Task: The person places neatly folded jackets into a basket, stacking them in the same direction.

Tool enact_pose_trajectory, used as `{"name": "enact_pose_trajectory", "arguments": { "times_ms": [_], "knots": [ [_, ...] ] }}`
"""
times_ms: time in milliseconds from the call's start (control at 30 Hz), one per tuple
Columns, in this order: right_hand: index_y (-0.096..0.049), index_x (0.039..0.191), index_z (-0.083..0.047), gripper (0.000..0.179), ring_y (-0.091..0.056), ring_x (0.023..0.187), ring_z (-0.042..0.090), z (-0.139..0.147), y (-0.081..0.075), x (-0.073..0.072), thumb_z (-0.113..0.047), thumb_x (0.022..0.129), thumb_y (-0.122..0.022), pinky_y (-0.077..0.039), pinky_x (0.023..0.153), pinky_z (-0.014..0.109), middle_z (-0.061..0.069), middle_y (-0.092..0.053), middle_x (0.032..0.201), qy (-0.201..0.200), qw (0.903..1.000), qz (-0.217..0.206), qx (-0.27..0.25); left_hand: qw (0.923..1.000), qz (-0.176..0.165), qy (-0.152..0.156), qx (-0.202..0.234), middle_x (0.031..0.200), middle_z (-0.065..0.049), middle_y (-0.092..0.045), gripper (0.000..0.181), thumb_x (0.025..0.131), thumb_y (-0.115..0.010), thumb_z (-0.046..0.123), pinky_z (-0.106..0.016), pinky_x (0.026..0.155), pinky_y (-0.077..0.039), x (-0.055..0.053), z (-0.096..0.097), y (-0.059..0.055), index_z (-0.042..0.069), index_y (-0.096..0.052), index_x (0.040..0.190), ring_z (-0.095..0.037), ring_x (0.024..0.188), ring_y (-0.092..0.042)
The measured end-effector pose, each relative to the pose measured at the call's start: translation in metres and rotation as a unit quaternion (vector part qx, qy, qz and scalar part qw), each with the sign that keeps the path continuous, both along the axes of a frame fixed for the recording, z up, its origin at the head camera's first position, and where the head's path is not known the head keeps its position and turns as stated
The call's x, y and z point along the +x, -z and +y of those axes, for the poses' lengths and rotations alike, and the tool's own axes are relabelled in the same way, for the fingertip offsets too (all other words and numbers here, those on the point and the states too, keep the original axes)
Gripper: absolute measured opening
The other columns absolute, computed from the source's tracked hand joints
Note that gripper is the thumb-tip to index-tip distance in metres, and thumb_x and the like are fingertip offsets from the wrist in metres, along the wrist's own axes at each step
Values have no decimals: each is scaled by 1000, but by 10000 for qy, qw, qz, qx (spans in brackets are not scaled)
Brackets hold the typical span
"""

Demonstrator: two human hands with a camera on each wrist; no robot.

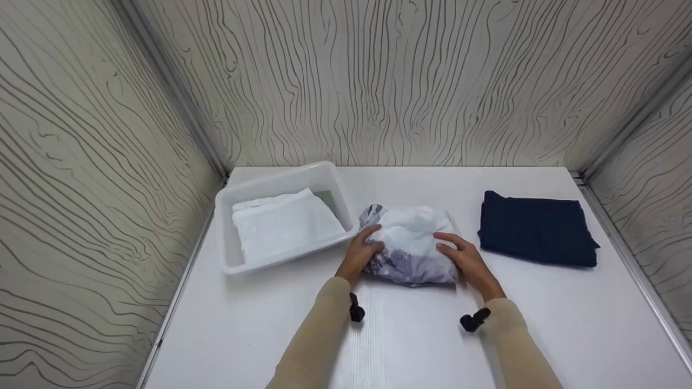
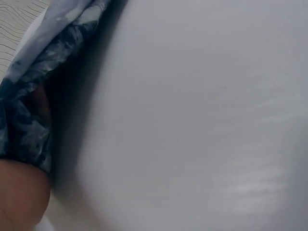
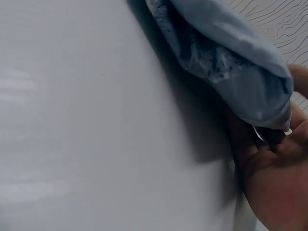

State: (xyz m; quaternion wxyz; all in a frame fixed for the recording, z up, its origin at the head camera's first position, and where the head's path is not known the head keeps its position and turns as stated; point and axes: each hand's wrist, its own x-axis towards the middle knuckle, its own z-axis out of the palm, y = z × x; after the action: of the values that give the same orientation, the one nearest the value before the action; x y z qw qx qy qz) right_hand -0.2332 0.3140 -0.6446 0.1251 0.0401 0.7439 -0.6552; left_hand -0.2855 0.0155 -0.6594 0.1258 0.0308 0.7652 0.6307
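A folded garment (image 1: 411, 262), white on top with a purple-grey pattern below, sits in a soft bundle at the middle of the table. At its left side my left hand (image 1: 363, 253) grips it, fingers over the top. My right hand (image 1: 466, 259) holds the opposite side, fingertips on the white part. In the left wrist view, patterned cloth (image 2: 57, 53) hangs just above the table beside part of the hand. The right wrist view has the bundle's rounded edge (image 3: 255, 91) lying between the fingers and the rest of the right hand (image 3: 279, 178). Most left fingers are hidden there.
A white plastic tub (image 1: 286, 262) stands left of the bundle, holding folded white cloth (image 1: 292, 224) and a green piece (image 1: 326, 199). A folded navy garment (image 1: 538, 229) lies at the right. Patterned walls enclose the white table (image 1: 411, 335) at the back and sides.
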Motion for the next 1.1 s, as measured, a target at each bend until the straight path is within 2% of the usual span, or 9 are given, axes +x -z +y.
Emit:
{"name": "enact_pose_trajectory", "arguments": {
  "times_ms": [67, 167, 233, 300, 400, 500, 633, 800, 1100],
  "knots": [
    [-48, 161, -15, 65, -24, 161, 33, 0, 2, 1, -34, 103, -72, -38, 117, 33, 11, -26, 177, -64, 9996, 72, 248, 10000, 80, 2, 22, 163, -9, -52, 55, 95, -72, 17, -53, 127, -34, 0, 0, 2, 23, -64, 149, -32, 157, -41],
    [-39, 166, -20, 73, -20, 161, 36, 0, 4, 1, -26, 102, -73, -38, 119, 39, 10, -18, 179, -203, 9989, 119, 412, 9998, 173, 24, 69, 161, -7, -55, 55, 95, -71, 13, -52, 129, -32, 0, 1, 2, 21, -65, 149, -31, 157, -40],
    [-34, 169, -22, 77, -14, 164, 38, 2, 4, 2, -21, 102, -73, -32, 126, 48, 10, -13, 180, -246, 9989, 161, 373, 9997, 179, 41, 165, 161, -8, -55, 56, 95, -71, 11, -51, 129, -31, 1, 2, 1, 21, -64, 149, -31, 157, -40],
    [-32, 169, -22, 78, -4, 166, 37, 2, 4, 2, -18, 102, -72, -17, 130, 61, 9, -13, 180, -185, 9990, 240, 337, 9995, 210, 51, 250, 161, -8, -54, 56, 95, -71, 10, -51, 129, -32, 1, 4, 0, 20, -64, 150, -30, 157, -40],
    [-33, 169, -19, 78, 3, 167, 35, 4, 3, 3, -13, 101, -72, -11, 131, 63, 8, -14, 180, -84, 9989, 417, 215, 9990, 270, 83, 358, 161, -8, -55, 58, 94, -71, 10, -50, 128, -33, 1, 6, -1, 20, -63, 151, -30, 157, -40],
    [-34, 168, -16, 78, 1, 167, 33, 5, 0, 3, -9, 101, -72, -10, 131, 62, 10, -15, 180, -32, 9983, 564, 165, 9987, 325, 104, 390, 161, -7, -55, 59, 94, -72, 9, -50, 129, -33, 1, 8, -4, 19, -63, 151, -30, 157, -40],
    [-35, 168, -13, 76, 0, 166, 34, 8, -6, 3, -7, 101, -71, -6, 131, 65, 11, -18, 179, -34, 9969, 761, 217, 9985, 299, 126, 435, 161, -5, -55, 59, 94, -73, 9, -49, 130, -30, 0, 10, -12, 21, -62, 151, -29, 158, -39],
    [-35, 168, -13, 76, 3, 167, 34, 13, -17, 3, -11, 101, -72, 2, 129, 70, 11, -20, 179, -63, 9956, 899, 253, 9980, 395, 332, 374, 164, -1, -52, 64, 94, -75, 12, -51, 130, -30, -1, 11, -24, 26, -59, 154, -28, 160, -35],
    [-35, 168, -15, 79, -3, 166, 35, 18, -40, 0, -15, 100, -75, -5, 129, 70, 10, -21, 179, 4, 9945, 991, 330, 9967, 425, 545, 425, 168, 1, -46, 70, 93, -76, 13, -53, 131, -26, -3, 10, -47, 29, -54, 158, -27, 163, -29]
  ]
}}
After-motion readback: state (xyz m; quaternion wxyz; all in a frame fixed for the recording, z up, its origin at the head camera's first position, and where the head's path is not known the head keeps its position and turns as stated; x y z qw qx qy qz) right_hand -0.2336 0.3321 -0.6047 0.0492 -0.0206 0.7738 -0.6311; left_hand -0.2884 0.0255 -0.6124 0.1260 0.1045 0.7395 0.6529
